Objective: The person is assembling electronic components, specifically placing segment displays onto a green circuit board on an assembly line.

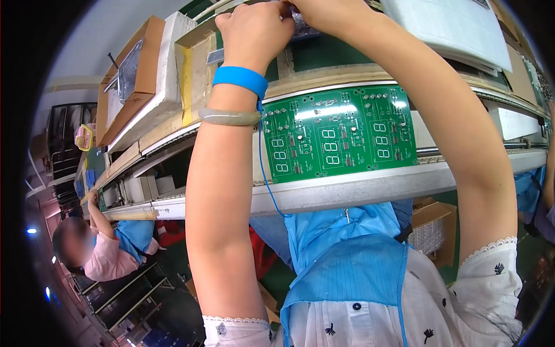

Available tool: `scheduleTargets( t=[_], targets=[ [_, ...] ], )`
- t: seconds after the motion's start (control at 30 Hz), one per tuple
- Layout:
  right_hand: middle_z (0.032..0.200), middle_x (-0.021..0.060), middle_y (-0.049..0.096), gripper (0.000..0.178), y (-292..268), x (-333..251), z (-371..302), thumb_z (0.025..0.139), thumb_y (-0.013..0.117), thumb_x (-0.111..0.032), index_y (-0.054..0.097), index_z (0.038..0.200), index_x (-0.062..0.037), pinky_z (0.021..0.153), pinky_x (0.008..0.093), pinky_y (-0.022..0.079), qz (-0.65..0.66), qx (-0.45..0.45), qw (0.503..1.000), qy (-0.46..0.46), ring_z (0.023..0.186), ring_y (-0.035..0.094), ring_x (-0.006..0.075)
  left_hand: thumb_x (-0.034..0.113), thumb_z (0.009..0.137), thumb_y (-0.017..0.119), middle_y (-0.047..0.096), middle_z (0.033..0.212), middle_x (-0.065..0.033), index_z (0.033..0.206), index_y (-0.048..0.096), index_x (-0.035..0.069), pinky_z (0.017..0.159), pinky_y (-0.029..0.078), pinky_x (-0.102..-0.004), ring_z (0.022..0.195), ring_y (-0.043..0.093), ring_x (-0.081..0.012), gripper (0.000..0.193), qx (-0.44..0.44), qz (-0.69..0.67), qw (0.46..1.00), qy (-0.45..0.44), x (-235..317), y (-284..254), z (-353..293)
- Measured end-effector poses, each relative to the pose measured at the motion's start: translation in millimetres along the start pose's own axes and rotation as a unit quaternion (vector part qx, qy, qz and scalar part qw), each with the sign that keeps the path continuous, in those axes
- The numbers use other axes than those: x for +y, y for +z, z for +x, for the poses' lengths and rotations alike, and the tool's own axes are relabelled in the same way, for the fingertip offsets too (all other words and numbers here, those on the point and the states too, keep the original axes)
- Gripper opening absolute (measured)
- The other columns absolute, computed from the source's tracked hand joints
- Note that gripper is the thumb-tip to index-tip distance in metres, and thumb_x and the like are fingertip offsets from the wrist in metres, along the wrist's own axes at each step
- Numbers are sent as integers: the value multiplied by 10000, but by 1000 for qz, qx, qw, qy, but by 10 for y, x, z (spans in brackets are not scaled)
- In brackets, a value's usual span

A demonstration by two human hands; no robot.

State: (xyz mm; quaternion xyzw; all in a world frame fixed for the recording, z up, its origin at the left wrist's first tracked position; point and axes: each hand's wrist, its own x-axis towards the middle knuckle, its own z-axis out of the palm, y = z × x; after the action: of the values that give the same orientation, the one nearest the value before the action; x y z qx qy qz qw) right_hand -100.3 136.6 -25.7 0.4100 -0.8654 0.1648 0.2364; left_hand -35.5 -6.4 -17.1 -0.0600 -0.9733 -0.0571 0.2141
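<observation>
My left hand (257, 33) is at the top edge, its fingers curled closed. My right hand (326, 13) meets it there from the right, fingers bent in toward the left fingertips. Both sets of fingertips are partly cut off, and whatever they pinch is hidden. Just under them sits a dark bin (304, 33) with small shiny parts in it. Nearer to me, a green circuit board (341, 133) with three groups of white digit outlines and several small soldered-in components lies across the conveyor rails, between my forearms. A blue wrist strap (240, 81) with a thin cord circles my left wrist.
A metal rail (347, 191) runs along the near side of the line. A cardboard box (130, 81) and white foam (167, 63) stand at left; a white foam-like sheet (451, 32) lies far right. Another person (110, 248) works at lower left.
</observation>
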Motion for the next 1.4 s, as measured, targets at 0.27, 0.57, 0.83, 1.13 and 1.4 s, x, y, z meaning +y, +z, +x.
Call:
scheduleTargets(
  t=[0.27,0.57,0.83,1.13,1.4],
  targets=[
    [837,218,708,92,-301,-59,-189,788,654,-62,721,821,-8,747,472,552,120,51,991,24,813,687,419,273,850,679,739,849,-158,925,762,89,898,444,-470,932,696,-297,216,-24,-204,973,-107,-12,-179,-98],
    [964,74,707,148,-820,-169,-1153,944,669,-63,714,1071,-1,796,281,540,318,4,938,139,891,681,154,92,940,657,752,894,-62,1014,772,0,704,502,-219,757,618,-67,165,-125,-717,676,-118,435,-379,-708],
    [996,75,755,203,-914,-154,-1651,946,655,0,728,1135,18,839,254,580,495,-52,826,263,936,725,134,108,964,624,740,918,-83,1129,727,-37,742,531,-233,749,611,-82,243,-219,-761,568,-223,628,-307,-892],
    [1043,82,743,213,-885,-102,-1747,966,662,-36,706,1164,30,871,276,600,595,-42,739,312,973,729,151,81,984,641,752,993,-96,1213,688,-28,744,521,-215,777,615,-75,258,-223,-772,550,-229,630,-212,-942],
    [970,45,749,195,-892,8,-1776,894,776,-85,761,1075,-16,804,246,558,566,-44,767,300,879,686,99,104,983,682,760,1059,-97,1170,700,16,758,539,-201,817,650,-64,207,-212,-765,574,-203,578,-145,-982]
  ],
)
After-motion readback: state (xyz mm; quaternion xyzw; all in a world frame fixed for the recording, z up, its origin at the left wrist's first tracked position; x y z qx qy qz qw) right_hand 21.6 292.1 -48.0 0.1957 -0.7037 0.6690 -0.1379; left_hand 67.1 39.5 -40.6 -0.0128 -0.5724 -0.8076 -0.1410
